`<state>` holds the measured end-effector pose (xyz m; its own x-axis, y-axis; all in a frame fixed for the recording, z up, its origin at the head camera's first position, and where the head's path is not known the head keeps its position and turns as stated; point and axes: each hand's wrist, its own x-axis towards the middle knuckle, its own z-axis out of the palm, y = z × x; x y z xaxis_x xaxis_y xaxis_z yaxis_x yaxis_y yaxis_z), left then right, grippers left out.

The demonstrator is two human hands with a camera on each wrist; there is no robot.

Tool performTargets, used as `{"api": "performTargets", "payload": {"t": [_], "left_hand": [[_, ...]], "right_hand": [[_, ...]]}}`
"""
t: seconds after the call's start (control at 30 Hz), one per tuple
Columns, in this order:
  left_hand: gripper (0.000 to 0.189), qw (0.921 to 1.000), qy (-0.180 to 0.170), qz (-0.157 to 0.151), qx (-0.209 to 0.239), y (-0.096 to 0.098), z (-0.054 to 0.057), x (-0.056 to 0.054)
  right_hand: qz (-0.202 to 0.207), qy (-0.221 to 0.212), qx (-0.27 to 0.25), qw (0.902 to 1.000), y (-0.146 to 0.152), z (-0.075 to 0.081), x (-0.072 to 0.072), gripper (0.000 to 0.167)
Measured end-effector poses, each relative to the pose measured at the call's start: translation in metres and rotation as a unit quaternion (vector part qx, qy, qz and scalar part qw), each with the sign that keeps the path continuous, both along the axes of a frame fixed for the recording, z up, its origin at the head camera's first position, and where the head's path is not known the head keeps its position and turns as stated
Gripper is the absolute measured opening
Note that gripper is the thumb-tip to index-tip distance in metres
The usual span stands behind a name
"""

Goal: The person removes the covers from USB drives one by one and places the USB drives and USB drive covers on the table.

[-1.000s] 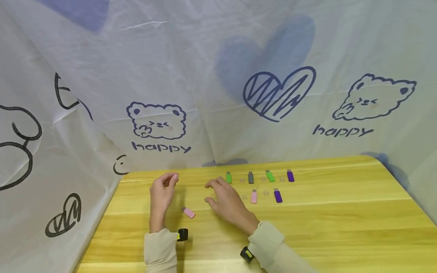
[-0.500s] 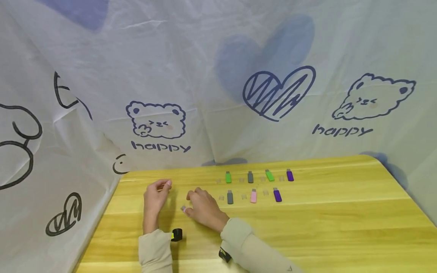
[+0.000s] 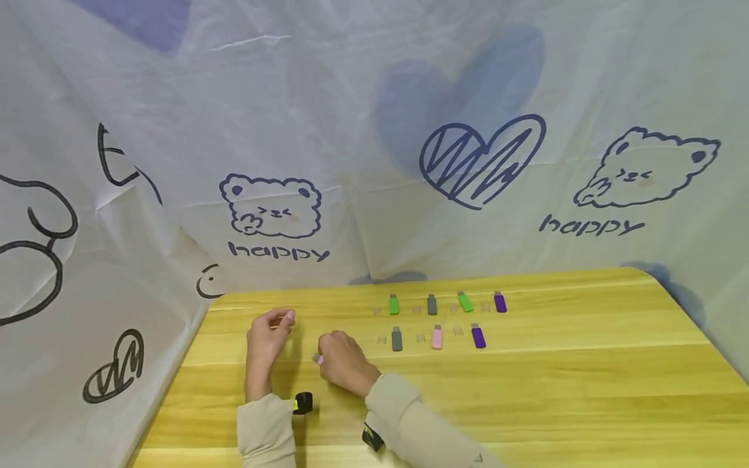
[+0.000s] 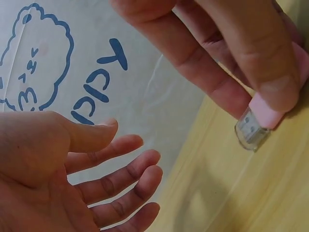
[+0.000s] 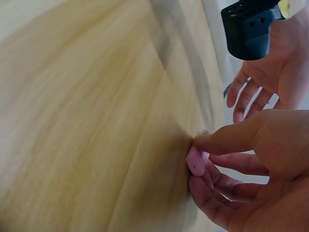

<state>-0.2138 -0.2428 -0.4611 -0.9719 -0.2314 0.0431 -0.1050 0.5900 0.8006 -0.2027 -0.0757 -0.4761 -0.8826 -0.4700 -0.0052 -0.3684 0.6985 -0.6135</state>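
Note:
A pink USB stick (image 4: pixel 265 112) with a clear cap (image 4: pixel 250 140) over its metal plug is pinched between the thumb and fingers of my right hand (image 3: pixel 346 361). In the right wrist view, the rounded pink end of the stick (image 5: pixel 195 162) shows close to the tabletop; in the head view only its plug end peeks out left of the fingers. My left hand (image 3: pixel 267 341) hovers to the left, holding nothing. Its fingers (image 4: pixel 118 181) are loosely bent and apart in the left wrist view.
Two rows of USB sticks lie right of my hands on the wooden table (image 3: pixel 556 390): green (image 3: pixel 394 304), grey (image 3: pixel 396 338), pink (image 3: pixel 437 337) and purple (image 3: pixel 478 336) ones. Small clear caps (image 3: pixel 420 338) lie beside them. A printed cloth (image 3: pixel 363 130) hangs behind the table.
My right hand has moved left from the rows, uncovering a grey USB stick and clear caps, and has taken hold of the single pink stick. My left hand has shifted slightly left.

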Motion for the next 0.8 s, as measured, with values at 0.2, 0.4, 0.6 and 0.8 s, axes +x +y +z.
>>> {"api": "performTargets", "payload": {"t": [0.2,0.4,0.6,0.8], "left_hand": [[0.036,0.9998,-0.012,-0.009,0.013,0.003,0.000,-0.002],[0.033,0.9993,0.008,-0.030,0.023,0.010,0.000,-0.003],[0.029,0.9965,0.045,-0.056,0.044,0.021,0.002,-0.007],[0.026,0.9847,0.078,-0.110,0.110,0.039,0.007,-0.011]], "right_hand": [[-0.004,-0.017,-0.013,0.9998,0.008,0.005,0.005,0.031],[-0.007,-0.001,-0.054,0.9985,0.026,0.015,0.011,0.019],[-0.018,-0.001,-0.111,0.9936,0.054,0.031,0.017,0.008],[-0.048,0.046,-0.155,0.9857,0.090,0.047,0.022,0.007]]}}
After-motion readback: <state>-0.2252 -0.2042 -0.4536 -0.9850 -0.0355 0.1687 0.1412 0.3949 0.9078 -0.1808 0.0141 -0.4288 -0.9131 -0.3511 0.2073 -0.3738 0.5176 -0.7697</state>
